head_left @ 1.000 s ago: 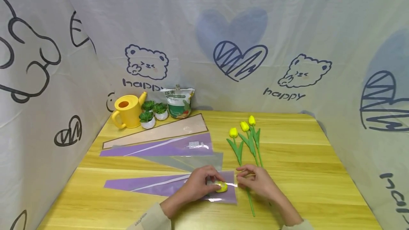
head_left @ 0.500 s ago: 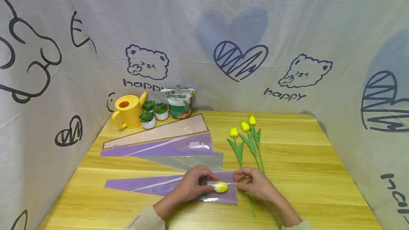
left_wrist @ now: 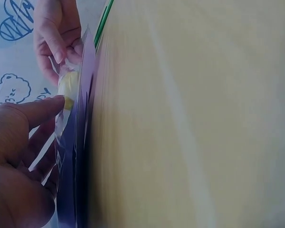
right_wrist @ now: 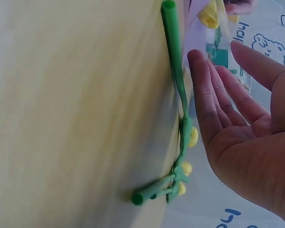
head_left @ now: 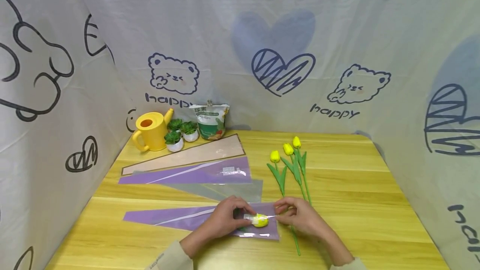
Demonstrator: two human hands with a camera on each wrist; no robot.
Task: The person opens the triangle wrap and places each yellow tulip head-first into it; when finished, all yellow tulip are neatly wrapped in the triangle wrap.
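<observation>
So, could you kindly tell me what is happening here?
A yellow tulip sits inside a purple, clear-fronted sleeve. A person's left hand holds the sleeve beside the bloom, while the right hand is at its wide end, with its exact grip unclear. Three more yellow tulips lie on the table, outside any sleeve.

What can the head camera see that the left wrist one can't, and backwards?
Only the head view shows the yellow watering can, the green succulents in white pots and the white and green bag.

Only the left wrist view shows the purple plastic sleeve edge-on.

Both show the left grip and right grip, the yellow tulip bloom in that sleeve, the pale wooden table and the white cloth with blue drawings.
</observation>
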